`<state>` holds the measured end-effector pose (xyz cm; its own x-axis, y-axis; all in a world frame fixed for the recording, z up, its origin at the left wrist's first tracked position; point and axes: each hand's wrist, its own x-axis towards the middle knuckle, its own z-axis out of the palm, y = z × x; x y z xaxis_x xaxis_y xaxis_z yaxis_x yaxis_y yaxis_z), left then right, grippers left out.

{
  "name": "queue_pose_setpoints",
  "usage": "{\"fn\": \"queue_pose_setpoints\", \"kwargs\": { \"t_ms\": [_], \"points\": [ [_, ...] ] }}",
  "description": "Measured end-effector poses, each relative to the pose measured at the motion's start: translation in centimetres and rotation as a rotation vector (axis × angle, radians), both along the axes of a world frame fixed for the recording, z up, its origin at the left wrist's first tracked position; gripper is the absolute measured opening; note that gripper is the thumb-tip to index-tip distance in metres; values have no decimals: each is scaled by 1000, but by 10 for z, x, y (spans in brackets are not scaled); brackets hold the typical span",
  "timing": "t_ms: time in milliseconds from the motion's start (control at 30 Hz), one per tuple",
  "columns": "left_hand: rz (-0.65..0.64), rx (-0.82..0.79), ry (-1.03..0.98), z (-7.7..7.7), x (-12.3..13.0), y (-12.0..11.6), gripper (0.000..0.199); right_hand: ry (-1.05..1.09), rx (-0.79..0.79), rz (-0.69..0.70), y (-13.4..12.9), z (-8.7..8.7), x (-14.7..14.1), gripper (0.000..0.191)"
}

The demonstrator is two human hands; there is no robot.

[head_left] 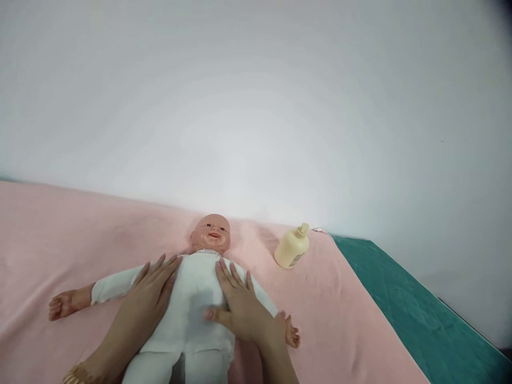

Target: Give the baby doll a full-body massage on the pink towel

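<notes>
Doll (195,282) is face-up on the pink sheet (340,325), left hand (154,285) and right hand (242,309) laid flat, fingers a bit spread, either side of its chest, so I'd press lightly and evenly tbh.

A gold-coloured, ribbed bracelet (81,374) circles the bare left forearm (118,336).

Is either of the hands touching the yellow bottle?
No, the left hand and right hand both lie on the doll, apart from the bottle.
</notes>
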<state>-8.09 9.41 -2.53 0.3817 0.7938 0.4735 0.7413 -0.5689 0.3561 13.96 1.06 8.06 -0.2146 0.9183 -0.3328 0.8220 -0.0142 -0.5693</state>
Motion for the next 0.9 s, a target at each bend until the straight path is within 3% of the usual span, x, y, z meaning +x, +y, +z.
{"fn": "queue_pose_setpoints", "kwargs": {
  "t_ms": [167,333,467,567,633,767,900],
  "points": [
    [-5,-24,-88,3,2,-2,46,-19,-41,-11,-2,3,10,91],
    [-92,-129,-280,22,2,-13,43,-30,-48,12,-3,1,19,97],
    [-356,-306,-327,46,3,-29,36,-21,-45,46,-2,-3,26,107],
    [-605,-444,-227,61,5,-40,35,-17,-47,70,-1,-5,29,116],
    [-679,-492,-175,68,6,-44,32,-12,-42,74,0,-6,30,118],
    [-656,-410,-142,70,9,-46,28,-4,-42,76,0,-8,31,121],
    [-626,-294,-43,57,9,-39,36,7,-37,81,-1,-9,31,121]
  ]
}}
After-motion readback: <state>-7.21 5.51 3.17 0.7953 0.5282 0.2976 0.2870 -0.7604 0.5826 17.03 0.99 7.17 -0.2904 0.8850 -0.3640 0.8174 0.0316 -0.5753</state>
